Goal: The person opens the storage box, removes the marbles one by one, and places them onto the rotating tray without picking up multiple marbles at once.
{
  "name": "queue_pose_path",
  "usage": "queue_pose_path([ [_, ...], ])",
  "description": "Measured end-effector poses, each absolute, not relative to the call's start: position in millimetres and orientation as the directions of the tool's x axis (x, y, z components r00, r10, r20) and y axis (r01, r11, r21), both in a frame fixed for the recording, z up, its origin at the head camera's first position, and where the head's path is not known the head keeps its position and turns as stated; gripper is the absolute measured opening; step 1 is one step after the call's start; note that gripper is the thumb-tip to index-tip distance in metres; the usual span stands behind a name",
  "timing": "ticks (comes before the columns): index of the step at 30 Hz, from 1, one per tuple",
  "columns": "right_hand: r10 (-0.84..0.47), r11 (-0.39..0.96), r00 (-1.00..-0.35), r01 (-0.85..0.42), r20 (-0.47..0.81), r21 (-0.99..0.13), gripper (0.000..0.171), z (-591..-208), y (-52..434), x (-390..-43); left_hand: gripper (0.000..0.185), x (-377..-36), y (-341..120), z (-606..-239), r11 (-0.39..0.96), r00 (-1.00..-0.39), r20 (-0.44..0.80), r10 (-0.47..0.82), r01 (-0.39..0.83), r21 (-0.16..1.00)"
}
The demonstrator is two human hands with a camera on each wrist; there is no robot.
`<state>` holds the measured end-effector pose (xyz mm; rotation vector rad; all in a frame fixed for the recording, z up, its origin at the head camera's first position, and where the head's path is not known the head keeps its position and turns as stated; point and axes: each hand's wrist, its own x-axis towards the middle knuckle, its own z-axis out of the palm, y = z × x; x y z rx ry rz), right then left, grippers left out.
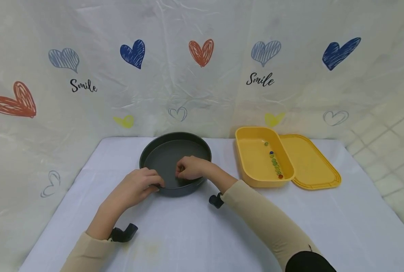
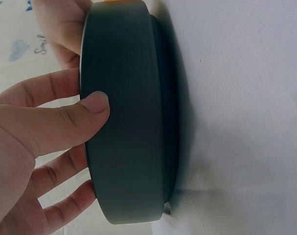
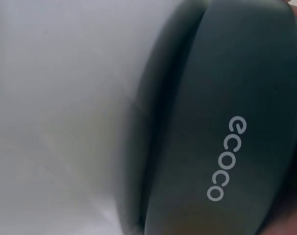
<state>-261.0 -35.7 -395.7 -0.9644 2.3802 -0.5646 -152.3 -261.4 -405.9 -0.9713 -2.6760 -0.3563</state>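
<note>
A dark round pan (image 1: 169, 160) sits on the white table (image 1: 188, 234), just ahead of both hands. My left hand (image 1: 144, 185) grips its near-left rim, with the thumb (image 2: 92, 110) pressed on the outer wall (image 2: 129, 122) and the fingers over the edge. My right hand (image 1: 189, 169) reaches over the near rim into the pan with its fingers curled; whatever lies under them is hidden. In the left wrist view the right hand (image 2: 60, 24) shows beyond the rim. The right wrist view shows only the pan's wall (image 3: 227, 122), printed "ecoco".
To the right of the pan stands a yellow box (image 1: 253, 158) with a row of several coloured marbles (image 1: 274, 162) inside. Its yellow lid (image 1: 310, 162) lies flat beside it. A heart-printed curtain (image 1: 202, 75) hangs behind the table.
</note>
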Motion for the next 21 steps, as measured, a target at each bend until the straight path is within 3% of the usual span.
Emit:
queue_pose_path([
  [11, -0.729, 0.660, -0.624, -0.535, -0.279, -0.528, 0.010, -393, -36, -259, 0.029, -153, -262, -407, 0.747, -0.740, 0.337, 0.583, 0.651, 0.137],
  [21, -0.699, 0.573, -0.713, -0.513, -0.054, -0.639, 0.007, -380, -8, -252, 0.030, -153, -262, -408, 0.744, -0.737, 0.340, 0.584, 0.654, 0.140],
])
